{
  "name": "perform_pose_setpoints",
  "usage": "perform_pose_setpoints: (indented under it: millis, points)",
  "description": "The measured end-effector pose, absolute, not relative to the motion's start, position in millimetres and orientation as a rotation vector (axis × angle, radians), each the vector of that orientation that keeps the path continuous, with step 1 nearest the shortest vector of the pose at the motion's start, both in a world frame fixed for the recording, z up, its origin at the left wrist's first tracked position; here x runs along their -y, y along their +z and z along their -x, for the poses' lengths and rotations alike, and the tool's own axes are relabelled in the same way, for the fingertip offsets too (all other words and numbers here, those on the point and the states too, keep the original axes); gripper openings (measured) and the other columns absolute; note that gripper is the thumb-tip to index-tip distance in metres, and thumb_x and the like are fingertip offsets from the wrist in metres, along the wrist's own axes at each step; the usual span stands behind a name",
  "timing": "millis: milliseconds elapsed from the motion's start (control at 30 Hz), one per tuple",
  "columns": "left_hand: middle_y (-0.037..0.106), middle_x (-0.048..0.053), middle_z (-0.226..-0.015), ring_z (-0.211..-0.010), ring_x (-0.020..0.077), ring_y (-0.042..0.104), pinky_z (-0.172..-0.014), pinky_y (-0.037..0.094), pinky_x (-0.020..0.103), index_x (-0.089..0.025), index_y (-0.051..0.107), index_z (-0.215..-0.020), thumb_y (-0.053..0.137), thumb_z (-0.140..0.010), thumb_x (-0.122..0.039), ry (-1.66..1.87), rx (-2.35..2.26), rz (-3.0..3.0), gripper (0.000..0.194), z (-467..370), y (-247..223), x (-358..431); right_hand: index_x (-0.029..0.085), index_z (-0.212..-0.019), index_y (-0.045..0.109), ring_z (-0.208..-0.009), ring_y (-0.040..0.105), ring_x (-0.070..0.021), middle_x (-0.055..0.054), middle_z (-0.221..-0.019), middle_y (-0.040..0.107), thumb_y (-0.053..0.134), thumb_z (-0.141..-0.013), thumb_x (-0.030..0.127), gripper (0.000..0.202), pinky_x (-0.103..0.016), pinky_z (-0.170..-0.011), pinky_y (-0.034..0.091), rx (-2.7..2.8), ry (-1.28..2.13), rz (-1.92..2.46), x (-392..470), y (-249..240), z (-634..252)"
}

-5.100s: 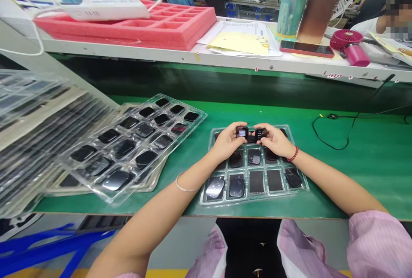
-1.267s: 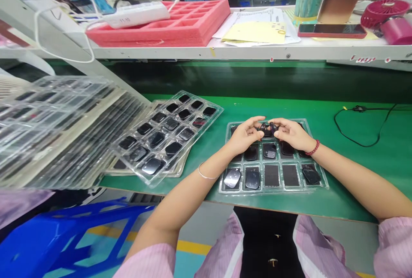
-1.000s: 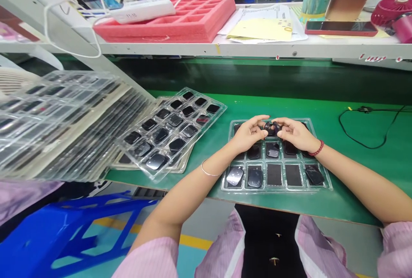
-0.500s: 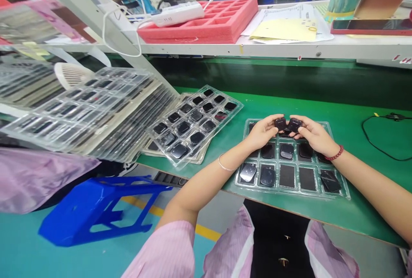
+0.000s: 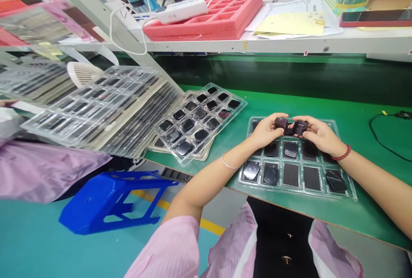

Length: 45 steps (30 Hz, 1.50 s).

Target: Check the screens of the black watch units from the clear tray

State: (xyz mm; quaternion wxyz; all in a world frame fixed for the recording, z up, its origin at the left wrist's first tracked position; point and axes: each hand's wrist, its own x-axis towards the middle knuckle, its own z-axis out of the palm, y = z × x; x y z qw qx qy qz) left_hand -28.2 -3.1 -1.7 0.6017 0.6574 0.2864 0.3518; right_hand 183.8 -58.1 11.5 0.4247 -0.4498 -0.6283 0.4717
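My left hand (image 5: 265, 131) is closed on a dark, rounded-square smartwatch screen (image 5: 281, 126), pinched between thumb and fingers. A second smartwatch screen (image 5: 300, 128) of like shape is in my right hand (image 5: 322, 137), also closed. The two pieces are held side by side, slightly apart, above the back row of a clear plastic tray (image 5: 280, 189). Some of its pockets hold dark screens, such as a shiny one (image 5: 251, 169) at front left. Two front pockets show only flat dark squares (image 5: 291, 175). My fingers hide part of the back row.
Left of my tray, another clear tray (image 5: 193, 140) of screens lies slanted, beside tall stacked trays (image 5: 128, 119). A blue stool (image 5: 93, 200) stands below left, near a person's pink sleeve (image 5: 48, 170). The shelf above bears red foam (image 5: 206, 29). A black cable (image 5: 376, 134) lies right.
The two screens are slightly farther apart, and the one in my right hand is tilted more. The whole view has shifted a little, so the scene sits farther right.
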Motion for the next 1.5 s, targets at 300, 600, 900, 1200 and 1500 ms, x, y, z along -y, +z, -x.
perform_pose_setpoints:
  millis: [300, 600, 900, 1200, 1500]
  points:
    - [0.064, 0.01, -0.11, -0.087, 0.0169, 0.063, -0.077, 0.053, 0.03, -0.012, 0.055, -0.12, 0.057, -0.079, -0.019, 0.801, -0.7, -1.62, 0.042, 30.0, 7.0, 8.2, 0.019, -0.122, 0.059, -0.102, 0.067, -0.0245, -0.009, -0.117, 0.067, 0.057, -0.076, 0.018, 0.046, -0.044, -0.094, 0.055, 1.567, 1.178, 1.159, 56.5, 5.5, -184.1]
    - [0.07, 0.003, -0.092, -0.08, 0.0142, 0.064, -0.076, 0.046, 0.024, -0.017, 0.065, -0.099, 0.056, -0.087, -0.018, 0.209, -0.213, -2.282, 0.015, 36.7, 53.6, 67.9, 0.016, -0.117, 0.057, -0.099, 0.067, -0.0222, -0.011, -0.111, 0.069, 0.053, -0.086, 0.023, 0.033, -0.037, -0.082, 0.055, 1.559, 1.207, 1.108, 57.5, 9.8, -181.5]
    - [0.065, 0.003, -0.087, -0.082, 0.0154, 0.059, -0.071, 0.041, 0.026, -0.017, 0.067, -0.084, 0.056, -0.09, -0.032, 0.235, -0.301, -2.632, 0.019, 29.6, 28.2, 65.7, 0.014, -0.098, 0.07, -0.092, 0.064, -0.0218, -0.009, -0.102, 0.068, 0.057, -0.083, 0.029, 0.025, -0.037, -0.083, 0.049, 1.808, 0.934, 1.252, 57.1, 22.0, -186.5]
    - [0.064, 0.003, -0.082, -0.079, 0.0155, 0.059, -0.068, 0.04, 0.026, -0.017, 0.069, -0.081, 0.061, -0.087, -0.03, 0.156, -0.321, -2.628, 0.017, 29.1, 35.1, 62.8, 0.014, -0.089, 0.061, -0.066, 0.055, -0.011, 0.0, -0.077, 0.064, 0.057, -0.083, 0.009, 0.01, -0.023, -0.062, 0.039, 2.529, 1.125, 1.214, 102.6, 96.4, -181.7]
    - [0.061, 0.001, -0.079, -0.076, 0.0144, 0.057, -0.066, 0.038, 0.026, -0.018, 0.071, -0.085, 0.057, -0.09, -0.03, 0.149, -0.325, -2.629, 0.019, 27.7, 38.2, 63.9, 0.015, -0.095, 0.064, -0.081, 0.065, -0.0243, -0.007, -0.09, 0.068, 0.054, -0.087, 0.016, 0.013, -0.032, -0.065, 0.04, 2.982, 0.733, 1.554, 131.3, 94.7, -152.1]
